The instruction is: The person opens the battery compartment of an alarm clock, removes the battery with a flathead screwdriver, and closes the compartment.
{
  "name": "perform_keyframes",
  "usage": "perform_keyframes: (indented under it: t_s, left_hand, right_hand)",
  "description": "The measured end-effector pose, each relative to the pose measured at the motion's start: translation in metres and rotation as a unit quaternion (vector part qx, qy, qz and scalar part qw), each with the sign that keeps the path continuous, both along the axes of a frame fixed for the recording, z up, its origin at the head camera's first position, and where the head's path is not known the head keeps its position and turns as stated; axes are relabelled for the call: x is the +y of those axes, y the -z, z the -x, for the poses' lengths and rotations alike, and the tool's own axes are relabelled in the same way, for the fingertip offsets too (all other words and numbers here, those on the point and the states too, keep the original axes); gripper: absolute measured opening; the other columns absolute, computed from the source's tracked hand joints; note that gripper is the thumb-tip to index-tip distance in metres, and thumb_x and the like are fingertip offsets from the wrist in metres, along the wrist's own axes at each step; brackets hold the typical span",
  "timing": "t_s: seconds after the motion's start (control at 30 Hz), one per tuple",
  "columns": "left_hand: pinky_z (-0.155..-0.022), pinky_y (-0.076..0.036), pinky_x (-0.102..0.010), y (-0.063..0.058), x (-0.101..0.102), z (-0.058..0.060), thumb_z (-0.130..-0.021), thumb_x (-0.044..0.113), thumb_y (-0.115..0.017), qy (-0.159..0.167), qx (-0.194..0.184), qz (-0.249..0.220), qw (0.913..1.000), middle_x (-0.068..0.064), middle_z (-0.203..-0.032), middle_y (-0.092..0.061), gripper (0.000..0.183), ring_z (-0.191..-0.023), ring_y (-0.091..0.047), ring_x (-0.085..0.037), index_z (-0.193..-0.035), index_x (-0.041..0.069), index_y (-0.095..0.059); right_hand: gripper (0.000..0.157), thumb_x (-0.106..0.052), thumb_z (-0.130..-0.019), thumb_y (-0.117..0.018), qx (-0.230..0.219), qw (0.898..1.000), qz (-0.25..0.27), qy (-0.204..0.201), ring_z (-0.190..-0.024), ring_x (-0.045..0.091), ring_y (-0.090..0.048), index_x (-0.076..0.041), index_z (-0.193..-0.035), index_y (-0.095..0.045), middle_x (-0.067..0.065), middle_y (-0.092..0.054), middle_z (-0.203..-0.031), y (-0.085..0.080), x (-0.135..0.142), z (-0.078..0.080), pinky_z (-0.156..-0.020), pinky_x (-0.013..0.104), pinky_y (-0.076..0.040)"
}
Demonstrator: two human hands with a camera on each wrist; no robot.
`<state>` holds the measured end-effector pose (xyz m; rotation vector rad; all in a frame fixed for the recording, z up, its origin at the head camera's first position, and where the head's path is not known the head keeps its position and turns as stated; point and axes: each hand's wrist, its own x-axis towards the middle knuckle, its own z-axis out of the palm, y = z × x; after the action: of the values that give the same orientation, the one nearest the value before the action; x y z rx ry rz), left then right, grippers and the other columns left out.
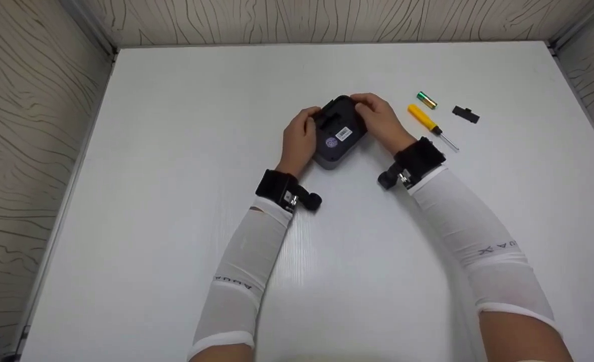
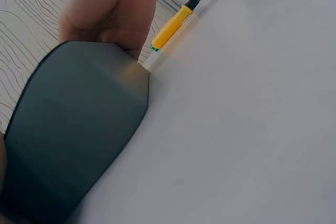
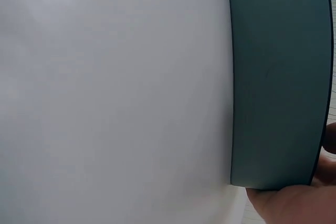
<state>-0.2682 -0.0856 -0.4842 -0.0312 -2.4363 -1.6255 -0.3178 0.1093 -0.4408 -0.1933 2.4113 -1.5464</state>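
Observation:
Both hands hold a dark grey, rounded box-shaped device (image 1: 348,118) near the far middle of the table. Its back faces up, with an open battery compartment (image 1: 331,122), a white barcode label (image 1: 343,133) and a round purple sticker (image 1: 331,142). My left hand (image 1: 298,141) grips the left side, thumb along the edge. At the far right corner, my right hand (image 1: 380,120) holds it with thumb and fingers. In the left wrist view the smooth side of the device (image 2: 79,114) hides part of the right hand (image 2: 113,11). The device's curved side (image 3: 281,77) also fills the right of the right wrist view.
Right of the hands lie a yellow-handled screwdriver (image 1: 422,118), green-and-gold battery cells (image 1: 426,100) whose number is unclear, and a small black battery cover (image 1: 466,114). The white table (image 1: 186,176) meets wood-patterned panels (image 1: 297,22) at the back and sides.

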Motion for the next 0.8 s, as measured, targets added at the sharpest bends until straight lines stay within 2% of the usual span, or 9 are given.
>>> perform_keyframes:
  t_s: [0.27, 0.37, 0.47, 0.57, 0.63, 0.8]
  left_hand:
    - [-0.099, -0.045, -0.023, -0.002, -0.005, 0.0, -0.11, 0.021, -0.046, -0.02, -0.002, -0.001, 0.9998, -0.008, -0.125, -0.068, 0.032, -0.117, -0.061, -0.016, -0.128, 0.005, -0.065]
    - [-0.092, -0.047, -0.025, -0.002, -0.007, 0.0, -0.11, 0.025, -0.046, -0.044, 0.002, 0.005, 0.999, -0.008, -0.114, -0.069, 0.032, -0.105, -0.061, -0.016, -0.122, 0.004, -0.066]
    - [-0.087, -0.047, -0.026, -0.003, -0.01, -0.001, -0.109, 0.026, -0.047, -0.075, 0.008, 0.011, 0.9971, -0.007, -0.105, -0.067, 0.032, -0.096, -0.059, -0.016, -0.116, 0.003, -0.067]
    - [-0.084, -0.047, -0.028, -0.005, -0.012, -0.002, -0.109, 0.027, -0.047, -0.108, 0.008, 0.019, 0.994, -0.006, -0.1, -0.065, 0.031, -0.093, -0.058, -0.016, -0.112, 0.003, -0.067]
    - [-0.083, -0.048, -0.029, -0.006, -0.014, -0.003, -0.109, 0.029, -0.047, -0.129, 0.003, 0.027, 0.9913, -0.005, -0.099, -0.065, 0.032, -0.092, -0.058, -0.017, -0.11, 0.004, -0.067]
    - [-0.077, -0.048, -0.029, -0.006, -0.017, -0.004, -0.109, 0.037, -0.045, -0.163, -0.014, 0.035, 0.9859, -0.004, -0.094, -0.064, 0.036, -0.089, -0.059, -0.016, -0.102, 0.008, -0.065]
  right_hand:
    - [0.05, -0.029, -0.108, -0.047, -0.007, 1.0, -0.004, -0.003, -0.139, 0.024, -0.041, -0.006, -0.152, -0.041, 0.013, -0.044, -0.152, 0.003, 0.003, -0.015, -0.115, 0.035, -0.034]
    - [0.064, -0.038, -0.104, -0.055, -0.016, 1.0, -0.018, -0.019, -0.143, 0.026, -0.036, -0.007, -0.156, -0.034, 0.015, -0.039, -0.156, 0.002, 0.005, -0.021, -0.119, 0.039, -0.03]
    - [0.084, -0.044, -0.096, -0.067, -0.028, 0.997, -0.054, -0.038, -0.147, 0.027, -0.031, -0.009, -0.16, -0.024, 0.014, -0.031, -0.161, 0.0, 0.007, -0.028, -0.121, 0.043, -0.026]
    - [0.103, -0.042, -0.088, -0.078, -0.034, 0.993, -0.093, -0.057, -0.149, 0.029, -0.025, -0.009, -0.162, -0.016, 0.016, -0.022, -0.165, -0.003, 0.005, -0.035, -0.122, 0.046, -0.022]
    - [0.109, -0.039, -0.084, -0.082, -0.032, 0.991, -0.112, -0.066, -0.15, 0.03, -0.022, -0.008, -0.163, -0.013, 0.017, -0.018, -0.166, -0.005, 0.003, -0.04, -0.123, 0.048, -0.02]
    - [0.113, -0.032, -0.081, -0.086, -0.025, 0.988, -0.138, -0.066, -0.15, 0.034, -0.023, -0.008, -0.163, -0.012, 0.021, -0.018, -0.165, -0.005, 0.001, -0.048, -0.122, 0.05, -0.02]
